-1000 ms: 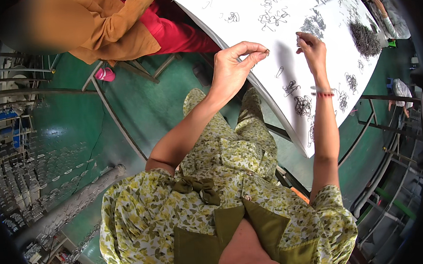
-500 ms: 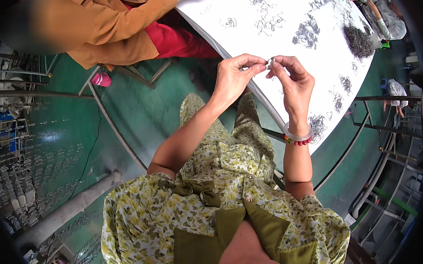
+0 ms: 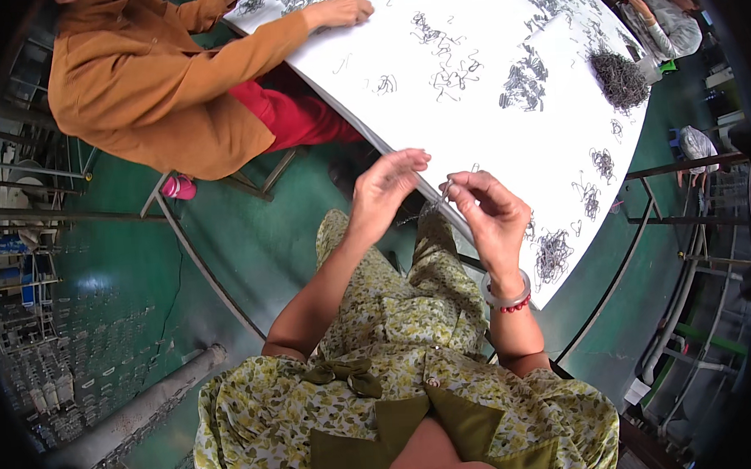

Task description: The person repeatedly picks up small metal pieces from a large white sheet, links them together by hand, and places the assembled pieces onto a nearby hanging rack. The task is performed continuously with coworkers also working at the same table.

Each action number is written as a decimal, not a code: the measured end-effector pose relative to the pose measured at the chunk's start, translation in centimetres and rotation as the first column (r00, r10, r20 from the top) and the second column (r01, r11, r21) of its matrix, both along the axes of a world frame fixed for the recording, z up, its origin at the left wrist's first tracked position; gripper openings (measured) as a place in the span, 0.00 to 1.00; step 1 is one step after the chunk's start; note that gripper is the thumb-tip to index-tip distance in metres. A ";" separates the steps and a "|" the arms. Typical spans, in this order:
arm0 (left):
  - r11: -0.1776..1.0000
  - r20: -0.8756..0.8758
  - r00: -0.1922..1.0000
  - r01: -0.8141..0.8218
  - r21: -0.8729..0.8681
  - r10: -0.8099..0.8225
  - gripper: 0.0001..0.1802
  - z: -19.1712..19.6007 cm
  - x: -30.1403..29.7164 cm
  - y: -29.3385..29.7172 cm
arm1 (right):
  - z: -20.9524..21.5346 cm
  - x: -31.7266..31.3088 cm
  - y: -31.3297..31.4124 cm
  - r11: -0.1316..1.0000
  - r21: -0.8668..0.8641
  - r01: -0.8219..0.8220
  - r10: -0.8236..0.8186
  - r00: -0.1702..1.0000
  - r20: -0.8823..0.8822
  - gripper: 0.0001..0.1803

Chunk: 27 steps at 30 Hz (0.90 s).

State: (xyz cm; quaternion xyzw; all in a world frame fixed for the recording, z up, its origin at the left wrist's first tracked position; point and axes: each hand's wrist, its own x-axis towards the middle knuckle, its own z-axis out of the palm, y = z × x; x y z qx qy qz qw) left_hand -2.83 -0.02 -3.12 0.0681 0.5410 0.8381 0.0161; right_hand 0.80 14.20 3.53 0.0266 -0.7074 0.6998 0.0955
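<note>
My right hand [image 3: 495, 221], with a pale bangle and red beads at its wrist, pinches a small bent metal wire piece [image 3: 445, 192] between thumb and fingertips. It is above the near left edge of the white table [image 3: 447, 137]. To its left, my left hand [image 3: 382, 196] is apart from the wire piece, its fingers loosely stretched and nothing visible in them. A cluster of bent wires [image 3: 553, 257] lies on the table's near corner, right of my right hand. Farther off are loose wires [image 3: 452, 79] and a flat pile of wire pieces [image 3: 524, 81].
A dense dark heap of wires [image 3: 619, 82] is at the table's right side. A co-worker in a brown jacket [image 3: 164, 84] reaches a hand [image 3: 340, 13] over the far left edge. Another person [image 3: 670, 19] is at the far right. Metal rails [image 3: 212, 268] stand on the green floor.
My hands have parted and moved lower and slightly left; the left has let go of the wire piece, which stays in the right. The view has shifted, showing more of the table's far side.
</note>
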 end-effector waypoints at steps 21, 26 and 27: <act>0.507 -0.419 0.904 -0.323 -0.799 -0.084 0.10 -3.0 -14.1 5.5 | 1.6 -0.5 -0.8 0.995 0.104 -0.003 -0.002 0.999 0.040 0.11; 0.900 -0.059 0.998 -0.010 -0.437 -0.017 0.12 2.4 -7.9 1.6 | 1.2 -0.7 -0.7 0.997 0.079 0.004 -0.005 1.000 0.015 0.11; 0.955 -0.039 0.999 0.022 -0.295 -0.035 0.12 3.1 -6.7 0.6 | 1.2 -0.8 -0.7 0.994 0.106 0.014 -0.017 1.000 0.026 0.11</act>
